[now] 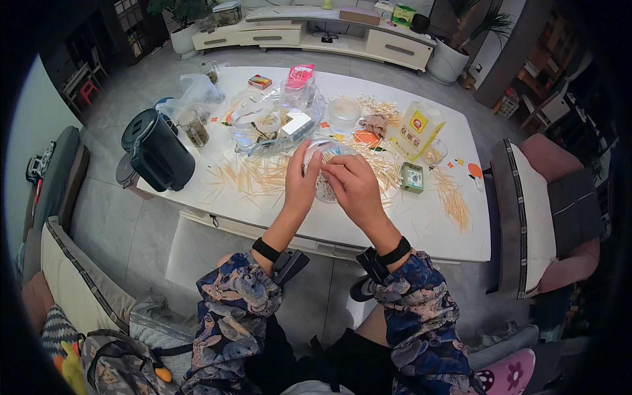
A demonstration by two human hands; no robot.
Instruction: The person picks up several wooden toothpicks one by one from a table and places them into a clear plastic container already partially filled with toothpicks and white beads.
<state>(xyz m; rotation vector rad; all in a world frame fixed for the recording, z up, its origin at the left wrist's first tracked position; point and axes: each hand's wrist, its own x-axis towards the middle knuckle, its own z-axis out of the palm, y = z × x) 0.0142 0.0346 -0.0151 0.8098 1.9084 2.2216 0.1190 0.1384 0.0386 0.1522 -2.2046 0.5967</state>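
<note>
Both hands meet over the white table near its front edge. My left hand (302,180) is round the left side of a clear round container (325,190) packed with white-tipped cotton swabs. Over the container's right side, my right hand (353,185) has its thumb and fingertips pinched together; whether something small is between them cannot be seen. Loose wooden toothpicks or swab sticks (247,173) lie scattered to the left, and more sticks (452,202) lie in a pile to the right. A small green box (412,177) stands right of my right hand.
A dark electric kettle (158,150) and a glass jar (194,129) stand at the left. Behind the hands are clear plastic packaging (271,136), a clear round tub (344,116) and a crumpled brownish cloth or tissue (375,125). A yellow-and-white carton (418,129) stands at the right.
</note>
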